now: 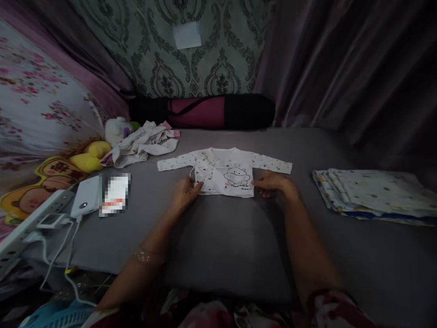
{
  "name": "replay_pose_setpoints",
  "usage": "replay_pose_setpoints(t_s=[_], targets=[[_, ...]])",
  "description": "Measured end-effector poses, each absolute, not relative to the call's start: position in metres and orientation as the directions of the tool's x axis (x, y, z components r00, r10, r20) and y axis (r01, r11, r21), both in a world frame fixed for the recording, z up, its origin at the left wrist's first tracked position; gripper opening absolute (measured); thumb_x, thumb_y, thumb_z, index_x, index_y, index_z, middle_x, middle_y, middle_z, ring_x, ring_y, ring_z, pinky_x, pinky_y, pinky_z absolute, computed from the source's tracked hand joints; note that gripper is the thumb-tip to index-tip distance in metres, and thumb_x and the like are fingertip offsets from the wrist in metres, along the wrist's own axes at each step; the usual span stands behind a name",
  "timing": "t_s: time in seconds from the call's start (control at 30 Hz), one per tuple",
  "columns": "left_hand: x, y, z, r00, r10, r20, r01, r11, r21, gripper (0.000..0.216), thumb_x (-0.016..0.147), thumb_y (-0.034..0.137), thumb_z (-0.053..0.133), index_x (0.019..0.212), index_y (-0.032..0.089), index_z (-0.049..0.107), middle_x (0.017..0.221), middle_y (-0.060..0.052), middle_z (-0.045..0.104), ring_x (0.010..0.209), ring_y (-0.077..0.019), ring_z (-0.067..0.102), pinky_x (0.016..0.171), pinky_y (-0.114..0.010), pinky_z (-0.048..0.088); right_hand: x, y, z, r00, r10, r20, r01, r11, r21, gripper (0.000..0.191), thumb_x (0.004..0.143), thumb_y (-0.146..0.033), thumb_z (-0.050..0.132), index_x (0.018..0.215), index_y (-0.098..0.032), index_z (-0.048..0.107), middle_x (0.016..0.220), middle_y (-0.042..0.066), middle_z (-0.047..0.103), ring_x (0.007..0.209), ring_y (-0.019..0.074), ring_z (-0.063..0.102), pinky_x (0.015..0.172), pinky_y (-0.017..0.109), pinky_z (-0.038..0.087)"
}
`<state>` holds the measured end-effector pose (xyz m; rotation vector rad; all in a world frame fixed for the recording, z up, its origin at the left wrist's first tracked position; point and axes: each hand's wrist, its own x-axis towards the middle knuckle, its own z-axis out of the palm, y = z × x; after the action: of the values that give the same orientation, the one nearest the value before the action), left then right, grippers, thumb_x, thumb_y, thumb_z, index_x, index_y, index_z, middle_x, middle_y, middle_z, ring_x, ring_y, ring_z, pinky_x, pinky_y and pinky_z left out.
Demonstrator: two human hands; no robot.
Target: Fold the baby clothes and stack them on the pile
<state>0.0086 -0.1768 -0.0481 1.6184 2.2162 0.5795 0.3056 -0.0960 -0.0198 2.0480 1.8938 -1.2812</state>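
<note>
- Closest to the lens, two bare forearms are seen reaching forward, with a thin beaded bracelet [145, 256] worn on the left wrist. Lighting's pretty dim tbh.
- Left hand [186, 191] is closed on the lower left hem corner of a small white long-sleeved baby shirt [225, 171] with a cartoon animal print, and the cloth is pinched by the fingertips.
- Right hand [271, 184] is clamped on the opposite lower hem corner of the same shirt.
- Baby shirt is laid flat with its sleeves spread out on a plain grey bed sheet [218, 246]. It's stretched between the two grips and runs just beyond them.
- Well off to the right of the right-hand grip, a stack of folded patterned cloths [375, 196] is set down.
- Beyond and left of the left-hand grip, a heap of crumpled pale clothes [143, 143] is piled.
- Further left of that grip, a white power bank [86, 200] is parked.
</note>
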Motion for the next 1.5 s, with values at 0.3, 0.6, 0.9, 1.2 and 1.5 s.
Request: replay_pose_setpoints(t_s=[0.3,0.6,0.9,1.2,1.5], targets=[[-0.001,-0.178,-0.052,-0.279,0.956,-0.087,0.810,0.283,0.514,0.032,0.078,0.026,0.053,0.107,0.013,0.058,0.075,-0.003,0.065,0.068,-0.0172,0.061,0.058,-0.025,0.040,0.296,-0.104,-0.014,-0.229,0.731,-0.642,0.878,-0.129,-0.460,0.028,0.083,-0.021,0.066,0.057,-0.015,0.057,0.048,0.000,0.057,0.038,0.0074,0.050,0.041,0.019,0.041],[-0.003,-0.176,-0.039,-0.205,0.960,-0.193,0.933,0.251,0.257,0.034,0.076,0.028,0.057,0.108,0.017,0.055,0.094,-0.010,0.069,0.084,-0.0240,0.065,0.065,-0.028,0.043,0.309,-0.103,-0.014,-0.236,0.698,-0.676,0.877,-0.147,-0.458,0.034,0.083,-0.031,0.070,0.056,-0.016,0.056,0.051,-0.001,0.058,0.039,0.0071,0.050,0.040,0.019,0.038],[0.026,-0.134,-0.025,-0.134,0.985,0.110,0.938,0.090,0.334,0.030,0.081,0.009,0.044,0.101,0.017,0.064,0.103,-0.012,0.068,0.101,-0.0236,0.062,0.088,-0.033,0.045,0.283,-0.065,-0.018,-0.205,0.941,-0.270,0.758,-0.022,-0.652,0.023,0.089,-0.027,0.057,0.071,-0.015,0.066,0.064,0.002,0.067,0.053,0.0094,0.058,0.050,0.018,0.042],[0.040,-0.122,-0.053,-0.255,0.963,0.088,0.929,0.219,0.299,0.034,0.078,0.003,0.048,0.110,0.014,0.053,0.118,-0.016,0.056,0.113,-0.0278,0.051,0.092,-0.038,0.041,0.175,-0.006,-0.028,-0.318,0.942,-0.113,0.832,0.219,-0.510,0.019,0.083,-0.019,0.057,0.091,-0.017,0.074,0.089,0.004,0.073,0.086,0.0144,0.066,0.068,0.018,0.045],[0.020,-0.115,-0.047,-0.259,0.965,0.032,0.879,0.221,0.422,0.036,0.076,0.006,0.052,0.110,0.016,0.055,0.119,-0.017,0.053,0.112,-0.0290,0.054,0.091,-0.038,0.043,0.139,0.026,-0.024,-0.237,0.907,-0.348,0.931,0.109,-0.349,0.011,0.061,-0.015,0.070,0.072,-0.014,0.069,0.064,0.005,0.066,0.063,0.0183,0.065,0.057,0.023,0.045]])
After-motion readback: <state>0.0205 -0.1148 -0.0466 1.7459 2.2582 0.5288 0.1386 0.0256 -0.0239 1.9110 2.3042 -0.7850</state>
